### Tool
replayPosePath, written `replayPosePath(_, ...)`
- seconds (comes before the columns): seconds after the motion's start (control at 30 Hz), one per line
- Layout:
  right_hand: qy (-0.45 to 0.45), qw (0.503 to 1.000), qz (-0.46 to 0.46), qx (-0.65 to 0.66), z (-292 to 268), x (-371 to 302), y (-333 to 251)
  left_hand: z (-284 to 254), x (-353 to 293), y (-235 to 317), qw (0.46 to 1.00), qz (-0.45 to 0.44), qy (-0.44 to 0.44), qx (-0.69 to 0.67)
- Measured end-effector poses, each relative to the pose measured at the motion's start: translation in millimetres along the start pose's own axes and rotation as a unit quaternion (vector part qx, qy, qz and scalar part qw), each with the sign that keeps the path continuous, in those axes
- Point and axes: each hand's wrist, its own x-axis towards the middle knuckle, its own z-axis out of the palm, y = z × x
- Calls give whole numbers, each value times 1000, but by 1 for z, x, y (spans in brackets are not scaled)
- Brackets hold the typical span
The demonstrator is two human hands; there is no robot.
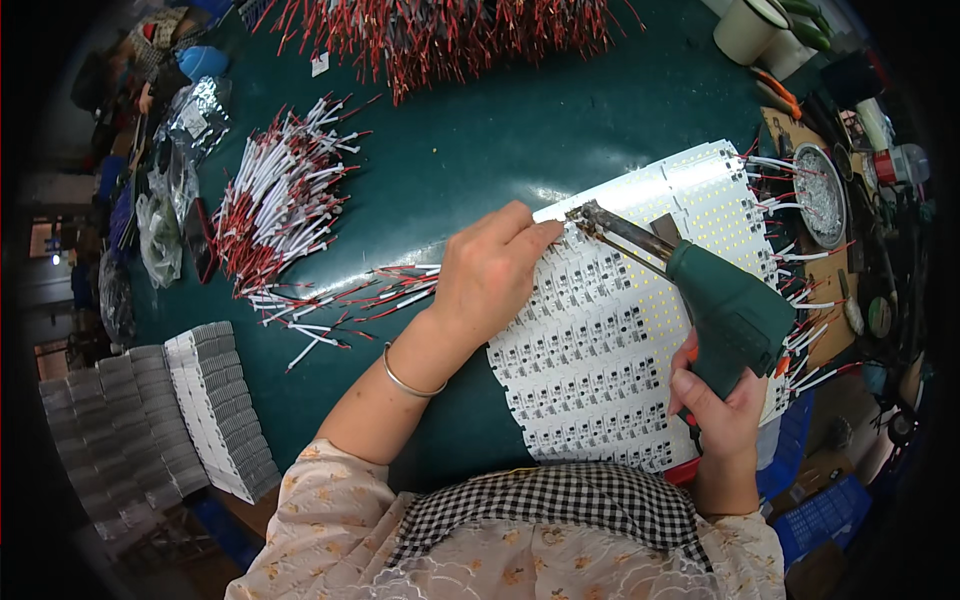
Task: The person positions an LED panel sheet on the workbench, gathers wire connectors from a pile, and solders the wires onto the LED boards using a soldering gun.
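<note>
My right hand point(722, 415) is wrapped round the handle of a green soldering gun point(735, 310). Its dark, crusted tip points left and meets the far left edge of a white sheet of LED circuit boards point(600, 365). Beside that tip, the thumb and fingers of my left hand point(490, 265) are pinched together at the board edge. A bunch of red and white wires point(405, 285) runs out from under this hand to the left; the wire ends in the fingertips are hidden. Yellow LED dots and black parts cover the boards, and several wires stick out along their right edge.
A pile of cut wires point(290, 190) lies left on the green table point(480, 130), with a larger red wire heap point(440, 35) at the far edge. Stacked boards point(215, 410) stand near left. At right are a round metal dish point(820, 195), orange-handled pliers point(778, 92) and a mug point(748, 30).
</note>
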Motion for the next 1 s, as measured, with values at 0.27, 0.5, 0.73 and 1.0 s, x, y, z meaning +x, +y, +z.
replayPosePath(0.27,22,1000,6,-17,9,3,-3,1,-2,0,1000,13,9,13)
replayPosePath(0.5,-6,990,-29,-136,-2,-3,4,1,-1,2,1000,17,6,24)
replayPosePath(0.73,81,997,-8,8,2,-3,-9,0,0,3,999,20,1,28)
replayPosePath(1.0,74,997,11,9,1,-7,-13,-2,0,4,999,23,-12,40)
